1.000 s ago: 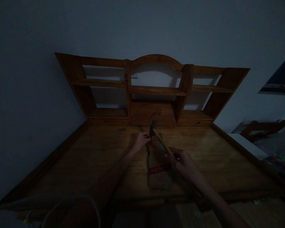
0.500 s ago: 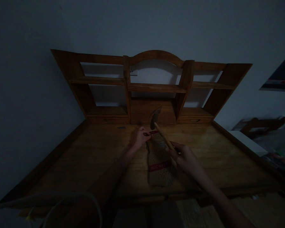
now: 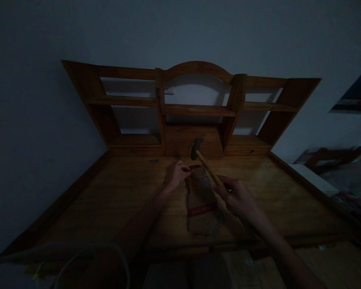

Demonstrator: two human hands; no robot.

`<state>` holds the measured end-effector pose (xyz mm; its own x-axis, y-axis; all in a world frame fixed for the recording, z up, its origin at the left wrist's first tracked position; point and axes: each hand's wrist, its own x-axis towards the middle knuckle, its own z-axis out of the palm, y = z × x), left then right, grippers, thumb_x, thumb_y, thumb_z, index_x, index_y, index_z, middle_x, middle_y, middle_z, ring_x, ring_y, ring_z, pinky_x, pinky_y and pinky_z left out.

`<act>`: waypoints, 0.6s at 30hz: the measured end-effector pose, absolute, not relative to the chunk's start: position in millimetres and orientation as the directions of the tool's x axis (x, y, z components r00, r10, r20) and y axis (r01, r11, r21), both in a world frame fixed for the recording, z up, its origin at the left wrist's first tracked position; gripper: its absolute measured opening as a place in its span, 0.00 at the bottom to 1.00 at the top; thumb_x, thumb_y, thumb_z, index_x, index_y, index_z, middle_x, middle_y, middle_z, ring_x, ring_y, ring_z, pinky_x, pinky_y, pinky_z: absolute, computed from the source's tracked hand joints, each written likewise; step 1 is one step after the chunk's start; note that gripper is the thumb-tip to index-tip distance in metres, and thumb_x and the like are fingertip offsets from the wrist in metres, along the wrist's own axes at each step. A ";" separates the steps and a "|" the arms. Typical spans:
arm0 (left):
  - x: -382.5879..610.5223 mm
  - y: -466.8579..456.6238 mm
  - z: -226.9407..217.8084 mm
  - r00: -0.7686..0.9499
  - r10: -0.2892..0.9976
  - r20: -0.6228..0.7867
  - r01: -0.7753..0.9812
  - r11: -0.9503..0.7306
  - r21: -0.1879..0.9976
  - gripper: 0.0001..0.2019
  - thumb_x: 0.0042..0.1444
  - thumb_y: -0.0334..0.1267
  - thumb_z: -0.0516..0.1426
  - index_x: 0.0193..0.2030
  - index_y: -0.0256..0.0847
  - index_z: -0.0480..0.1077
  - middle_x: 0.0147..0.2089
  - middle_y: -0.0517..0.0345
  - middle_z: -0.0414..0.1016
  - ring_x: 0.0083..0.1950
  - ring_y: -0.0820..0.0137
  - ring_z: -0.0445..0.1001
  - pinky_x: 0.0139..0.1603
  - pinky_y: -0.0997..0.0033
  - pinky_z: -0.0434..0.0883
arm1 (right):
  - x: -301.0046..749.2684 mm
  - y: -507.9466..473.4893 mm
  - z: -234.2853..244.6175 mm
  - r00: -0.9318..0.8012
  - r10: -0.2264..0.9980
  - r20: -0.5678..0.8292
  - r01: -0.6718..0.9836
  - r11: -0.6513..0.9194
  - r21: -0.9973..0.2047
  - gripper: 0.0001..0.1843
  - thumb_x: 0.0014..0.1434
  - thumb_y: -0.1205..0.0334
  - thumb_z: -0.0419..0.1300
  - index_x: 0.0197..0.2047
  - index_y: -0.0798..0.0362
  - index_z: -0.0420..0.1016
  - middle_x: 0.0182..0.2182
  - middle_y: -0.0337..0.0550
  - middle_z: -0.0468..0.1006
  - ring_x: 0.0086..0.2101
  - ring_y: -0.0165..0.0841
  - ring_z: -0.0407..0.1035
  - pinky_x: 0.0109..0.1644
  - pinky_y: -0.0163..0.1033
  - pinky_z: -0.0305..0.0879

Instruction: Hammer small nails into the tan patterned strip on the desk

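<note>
My right hand (image 3: 233,195) is closed round the wooden handle of a hammer (image 3: 210,170). Its dark head is raised above the far end of a brown, cardboard-like piece (image 3: 202,222) with red bands and many small dots or holes. At that same far end, the fingertips of my left hand (image 3: 179,174) are pinched together by the piece's upper left corner. Whatever is between them is too small and dark to make out. The piece lies on the wooden desk (image 3: 114,200), its length running away from me.
Behind the desktop stands a wooden shelf unit (image 3: 195,110) with small drawers below. A thin dark object (image 3: 153,161) lies near its foot, left of my left hand. Raised edges border the desk's sides. A pale, cord-like loop (image 3: 120,253) hangs at lower left; a chair (image 3: 333,157) stands at right.
The hammer head, blurred before, is slightly higher and clearer now. My right hand has shifted a little to the right. My left hand holds the same pinch in nearly the same spot.
</note>
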<state>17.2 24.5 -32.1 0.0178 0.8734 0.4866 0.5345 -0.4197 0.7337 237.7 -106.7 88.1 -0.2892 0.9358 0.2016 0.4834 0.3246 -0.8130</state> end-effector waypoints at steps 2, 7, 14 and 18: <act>16.8 25.4 -33.7 0.025 0.877 0.481 0.557 -0.412 0.722 0.03 0.48 0.37 0.64 0.28 0.41 0.77 0.30 0.61 0.67 0.33 0.73 0.68 0.32 0.75 0.63 | 237.6 -108.6 88.9 -0.290 0.938 0.188 0.489 0.314 -0.814 0.18 0.61 0.59 0.55 0.51 0.54 0.76 0.31 0.42 0.80 0.32 0.36 0.74 0.34 0.35 0.66; 15.0 28.9 -39.4 0.064 0.892 0.448 0.585 -0.397 0.707 0.03 0.48 0.38 0.64 0.27 0.42 0.77 0.27 0.62 0.68 0.30 0.74 0.68 0.30 0.75 0.61 | 239.0 -114.9 88.0 -0.292 0.951 0.102 0.502 0.243 -0.830 0.18 0.62 0.58 0.53 0.50 0.55 0.76 0.21 0.37 0.74 0.18 0.28 0.64 0.21 0.31 0.58; 14.1 17.5 -18.9 0.047 0.843 0.537 0.616 -0.447 0.648 0.07 0.50 0.43 0.63 0.29 0.42 0.77 0.28 0.61 0.67 0.30 0.73 0.67 0.30 0.74 0.61 | 245.4 -116.5 89.1 -0.256 0.964 0.074 0.489 0.195 -0.850 0.19 0.62 0.54 0.53 0.50 0.54 0.75 0.17 0.34 0.68 0.15 0.26 0.59 0.18 0.30 0.53; 15.1 3.7 -0.4 0.021 0.717 0.697 0.646 -0.542 0.537 0.10 0.60 0.41 0.54 0.40 0.42 0.76 0.32 0.58 0.67 0.35 0.71 0.67 0.36 0.72 0.64 | 250.8 -116.4 95.1 -0.245 0.964 0.104 0.465 0.211 -0.860 0.18 0.61 0.52 0.54 0.46 0.55 0.77 0.23 0.39 0.74 0.21 0.29 0.65 0.21 0.30 0.58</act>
